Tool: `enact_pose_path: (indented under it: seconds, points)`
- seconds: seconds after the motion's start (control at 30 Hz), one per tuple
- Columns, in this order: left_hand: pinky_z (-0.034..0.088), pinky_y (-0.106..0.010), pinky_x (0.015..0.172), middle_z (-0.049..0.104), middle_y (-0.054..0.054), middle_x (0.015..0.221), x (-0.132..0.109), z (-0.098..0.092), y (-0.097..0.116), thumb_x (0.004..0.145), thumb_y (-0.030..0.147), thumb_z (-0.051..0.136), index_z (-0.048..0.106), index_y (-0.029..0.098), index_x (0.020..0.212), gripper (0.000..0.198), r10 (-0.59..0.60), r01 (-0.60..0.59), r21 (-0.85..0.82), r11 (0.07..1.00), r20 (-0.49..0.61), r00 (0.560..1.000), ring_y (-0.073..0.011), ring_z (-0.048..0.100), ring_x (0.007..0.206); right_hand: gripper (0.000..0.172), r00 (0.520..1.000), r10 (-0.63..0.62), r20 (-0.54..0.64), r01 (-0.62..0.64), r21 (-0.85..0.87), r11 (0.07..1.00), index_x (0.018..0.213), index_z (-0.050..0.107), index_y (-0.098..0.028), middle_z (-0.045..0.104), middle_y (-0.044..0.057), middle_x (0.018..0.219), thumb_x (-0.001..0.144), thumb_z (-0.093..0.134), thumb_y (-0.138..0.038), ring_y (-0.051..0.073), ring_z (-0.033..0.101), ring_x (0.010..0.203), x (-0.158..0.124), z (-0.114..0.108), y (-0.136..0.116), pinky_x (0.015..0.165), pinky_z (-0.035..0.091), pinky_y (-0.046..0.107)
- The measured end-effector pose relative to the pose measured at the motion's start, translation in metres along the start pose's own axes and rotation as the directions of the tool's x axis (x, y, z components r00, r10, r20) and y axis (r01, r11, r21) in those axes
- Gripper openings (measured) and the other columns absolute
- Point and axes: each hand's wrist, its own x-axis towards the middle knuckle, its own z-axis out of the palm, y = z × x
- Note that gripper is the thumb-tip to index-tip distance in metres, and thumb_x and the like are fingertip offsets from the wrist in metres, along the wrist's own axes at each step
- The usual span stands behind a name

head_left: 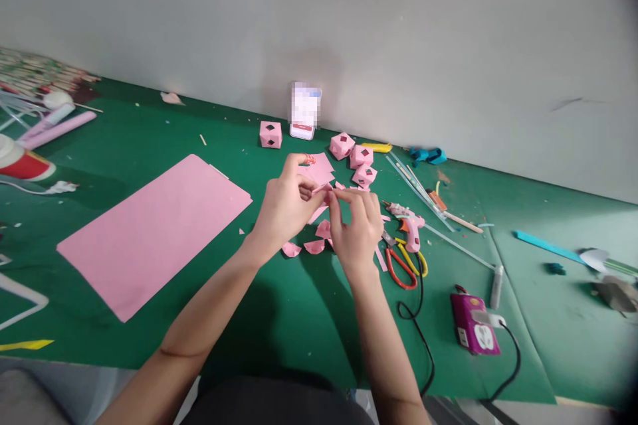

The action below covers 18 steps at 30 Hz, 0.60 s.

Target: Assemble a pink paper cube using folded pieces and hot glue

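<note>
Between the fingertips of both hands is a small piece of pink paper, mostly covered by the fingers. My left hand pinches it from the left, the index finger raised. From the right, my right hand pinches its other side with thumb and index finger. Below the hands lie several curved pink paper pieces. Flat pink paper cutouts lie just beyond my left hand. Farther back stand small pink paper boxes with diamond-shaped holes, one box on the left and a box in a group on the right.
A large pink sheet lies at left. A phone leans on the wall. To the right are a pink glue gun with a black cord, scissors, clear glue sticks and a purple power box. A red-white cup stands far left.
</note>
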Motion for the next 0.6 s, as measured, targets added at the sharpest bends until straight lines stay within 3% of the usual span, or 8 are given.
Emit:
enact_pose_path:
  seconds: [0.1, 0.17, 0.23, 0.3, 0.33, 0.4, 0.47, 0.6]
  points:
    - [0.062, -0.026, 0.075, 0.078, 0.003, 0.085, 0.002, -0.007, 0.001, 0.084, 0.026, 0.079, 0.051, 0.024, 0.123, 0.048, -0.007, 0.007, -0.024, 1.000, 0.013, 1.000, -0.0153, 0.077, 0.078, 0.012, 0.962, 0.227, 0.148, -0.263, 0.302, 0.916, 0.091, 0.076, -0.025, 0.078, 0.005, 0.093, 0.098, 0.068, -0.030, 0.021, 0.068, 0.090, 0.004, -0.008, 0.003, 0.079, 0.053, 0.037]
    - [0.062, -0.027, 0.077, 0.078, 0.003, 0.086, 0.002, -0.012, 0.003, 0.083, 0.026, 0.079, 0.052, 0.024, 0.123, 0.049, -0.007, 0.009, -0.029, 1.000, 0.070, 0.998, -0.0160, 0.078, 0.079, 0.013, 0.862, 0.382, 0.333, -0.503, 0.473, 0.723, 0.086, 0.077, -0.025, 0.077, 0.003, 0.091, 0.093, 0.073, -0.035, 0.020, 0.068, 0.086, 0.009, -0.015, 0.010, 0.076, 0.054, 0.034]
    - [0.062, -0.028, 0.079, 0.078, 0.003, 0.088, 0.002, -0.015, 0.005, 0.083, 0.025, 0.078, 0.052, 0.024, 0.123, 0.048, 0.000, 0.006, -0.041, 0.999, 0.146, 0.989, -0.0162, 0.078, 0.080, 0.014, 0.730, 0.438, 0.525, -0.683, 0.529, 0.504, 0.081, 0.078, -0.025, 0.075, 0.001, 0.085, 0.085, 0.082, -0.039, 0.016, 0.065, 0.076, 0.012, -0.020, 0.019, 0.071, 0.053, 0.031]
    - [0.062, -0.027, 0.079, 0.079, 0.003, 0.089, 0.001, -0.017, 0.007, 0.085, 0.024, 0.077, 0.051, 0.025, 0.124, 0.048, 0.013, -0.002, -0.055, 0.999, 0.206, 0.979, -0.0160, 0.078, 0.081, 0.017, 0.634, 0.429, 0.644, -0.773, 0.519, 0.364, 0.078, 0.079, -0.025, 0.073, 0.000, 0.079, 0.078, 0.088, -0.039, 0.014, 0.063, 0.070, 0.015, -0.023, 0.024, 0.068, 0.052, 0.029]
    - [0.061, -0.027, 0.078, 0.079, 0.003, 0.089, 0.000, -0.018, 0.007, 0.085, 0.024, 0.077, 0.051, 0.025, 0.125, 0.047, 0.018, -0.006, -0.056, 0.998, 0.222, 0.975, -0.0159, 0.078, 0.081, 0.018, 0.610, 0.417, 0.674, -0.793, 0.513, 0.330, 0.079, 0.079, -0.025, 0.073, 0.000, 0.079, 0.076, 0.089, -0.039, 0.014, 0.064, 0.071, 0.015, -0.023, 0.025, 0.068, 0.052, 0.028]
    - [0.060, -0.026, 0.077, 0.079, 0.003, 0.089, -0.001, -0.019, 0.008, 0.087, 0.024, 0.076, 0.051, 0.025, 0.125, 0.046, 0.027, -0.018, -0.042, 0.999, 0.232, 0.972, -0.0155, 0.078, 0.080, 0.019, 0.600, 0.404, 0.691, -0.799, 0.498, 0.337, 0.083, 0.081, -0.025, 0.076, 0.001, 0.082, 0.075, 0.090, -0.040, 0.016, 0.067, 0.076, 0.016, -0.025, 0.023, 0.070, 0.054, 0.029]
    - [0.060, -0.026, 0.076, 0.078, 0.004, 0.088, -0.002, -0.019, 0.009, 0.087, 0.023, 0.076, 0.051, 0.025, 0.125, 0.045, 0.031, -0.029, -0.016, 0.999, 0.226, 0.974, -0.0153, 0.078, 0.079, 0.021, 0.618, 0.411, 0.670, -0.782, 0.469, 0.411, 0.087, 0.082, -0.024, 0.078, 0.003, 0.086, 0.076, 0.089, -0.040, 0.018, 0.070, 0.078, 0.016, -0.026, 0.018, 0.072, 0.055, 0.030]
    - [0.060, -0.026, 0.077, 0.079, 0.003, 0.089, -0.003, -0.017, 0.009, 0.088, 0.023, 0.075, 0.052, 0.025, 0.122, 0.041, 0.025, -0.031, 0.028, 0.999, 0.193, 0.981, -0.0158, 0.078, 0.080, 0.019, 0.718, 0.435, 0.543, -0.676, 0.398, 0.620, 0.084, 0.080, -0.022, 0.079, 0.004, 0.086, 0.083, 0.083, -0.041, 0.019, 0.071, 0.077, 0.015, -0.026, 0.007, 0.073, 0.057, 0.033]
